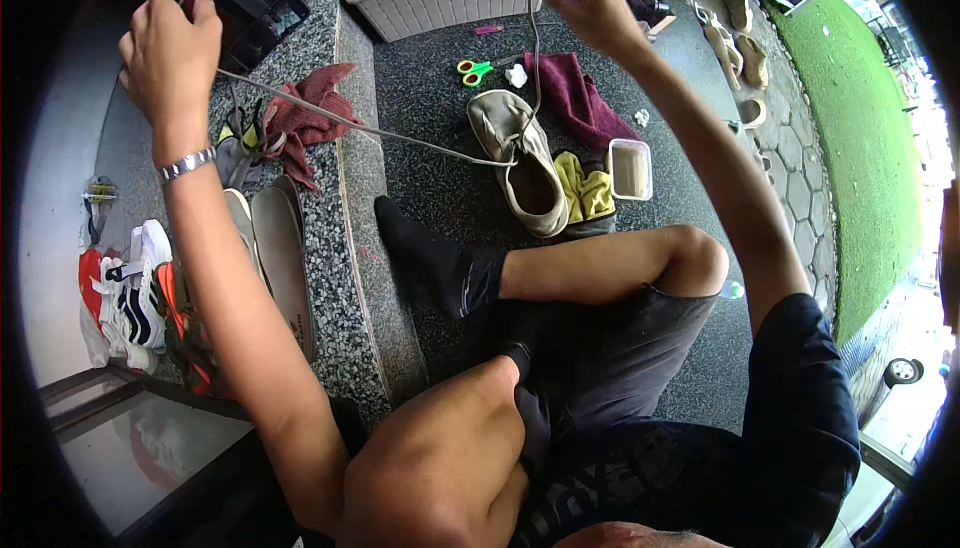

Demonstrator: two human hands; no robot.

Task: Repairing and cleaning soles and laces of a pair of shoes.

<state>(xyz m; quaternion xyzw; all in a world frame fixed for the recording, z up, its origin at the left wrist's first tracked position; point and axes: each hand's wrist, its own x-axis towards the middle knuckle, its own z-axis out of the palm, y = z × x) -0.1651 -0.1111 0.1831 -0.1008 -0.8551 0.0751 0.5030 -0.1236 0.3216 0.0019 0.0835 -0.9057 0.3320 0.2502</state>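
Knee (440, 448) at seven o'clock. Shoe (508, 140) just past twelve; likely light, soft-sided; steady by heel. Lace (390, 135) looks limp; best pinched near ends. Left hand (172, 53), ten, holding lace; right hand (600, 18), one, blurred: can't tell grip.

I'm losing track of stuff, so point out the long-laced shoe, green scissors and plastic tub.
Long-laced shoe (505, 142): head view, on its upper.
Green scissors (482, 70): head view, on the handle.
Plastic tub (630, 192): head view, on its near wall.

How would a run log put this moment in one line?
Left hand: raised, holding lace | Right hand: raised, blurred, grip unclear | Shoe: on dark floor, lace strands running toward both hands
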